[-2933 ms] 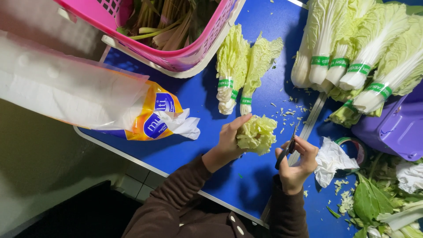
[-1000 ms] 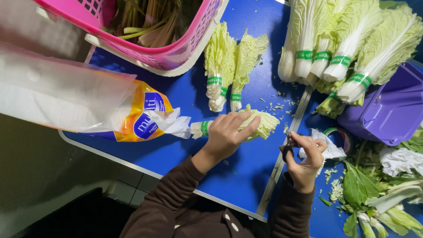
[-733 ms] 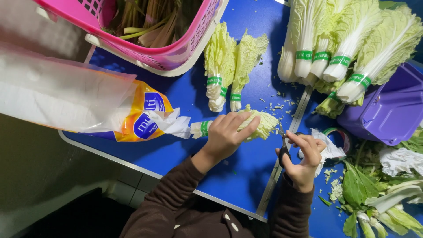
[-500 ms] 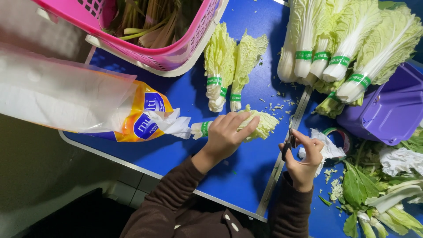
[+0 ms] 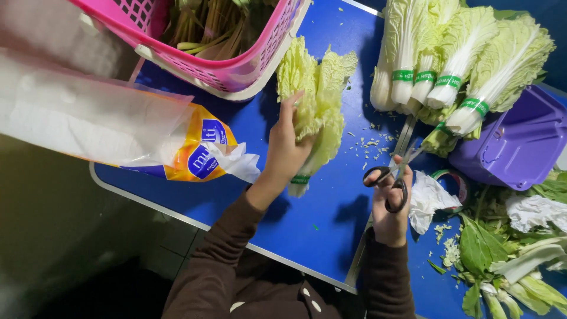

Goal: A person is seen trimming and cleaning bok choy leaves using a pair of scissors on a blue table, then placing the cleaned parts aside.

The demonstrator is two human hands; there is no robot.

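napa cabbage bundle (image 5: 322,112) lies on the blue table (image 5: 307,224) just below the pink basket (image 5: 236,65), its pale crinkled leaves pointing up and a green band near the white stem; the left hand (image 5: 286,150) lies flat on it with fingers spread, hiding its left half, so how many heads it holds is unclear. right of the bundle, the right hand (image 5: 390,207) is closed through the handles of black scissors (image 5: 390,177), whose blades are hard to make out against the banded cabbages (image 5: 455,65) and purple tray (image 5: 520,147), with a plastic bag roll (image 5: 112,130) left of it.
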